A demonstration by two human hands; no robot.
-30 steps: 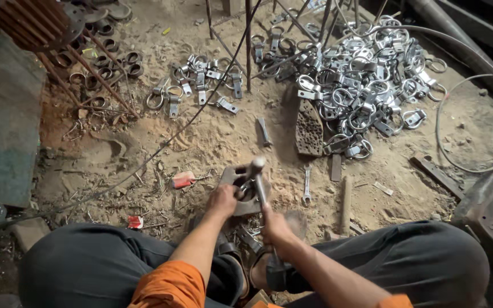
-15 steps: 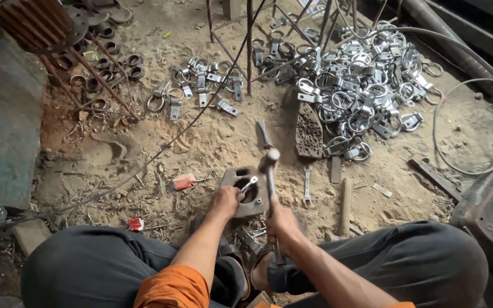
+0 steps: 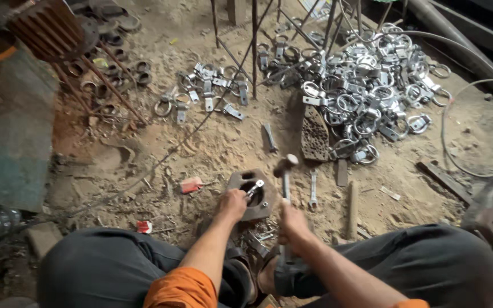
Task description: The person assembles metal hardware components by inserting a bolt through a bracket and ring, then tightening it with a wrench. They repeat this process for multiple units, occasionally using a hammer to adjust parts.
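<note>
My left hand (image 3: 233, 204) pinches a small shiny metal clamp piece (image 3: 255, 187) and holds it on a heavy rusty iron block (image 3: 247, 194) lying on the sandy ground between my knees. My right hand (image 3: 292, 222) grips the handle of a hammer (image 3: 285, 167), whose head is raised just to the right of the block and above it. Both forearms come up from the bottom of the frame, with orange sleeves.
A big heap of shiny metal ring clamps (image 3: 366, 97) lies at the upper right, and a smaller scatter of clamps (image 3: 206, 91) at upper centre. A spanner (image 3: 312, 190), a flat file-like plate (image 3: 315, 134), a wooden stick (image 3: 352, 210), thin steel rods (image 3: 253, 45) and a grey cable (image 3: 463, 102) surround me.
The hammer head has risen and swung to the right, away from the block, after sitting low over the clamp piece. My left hand stays on the piece.
</note>
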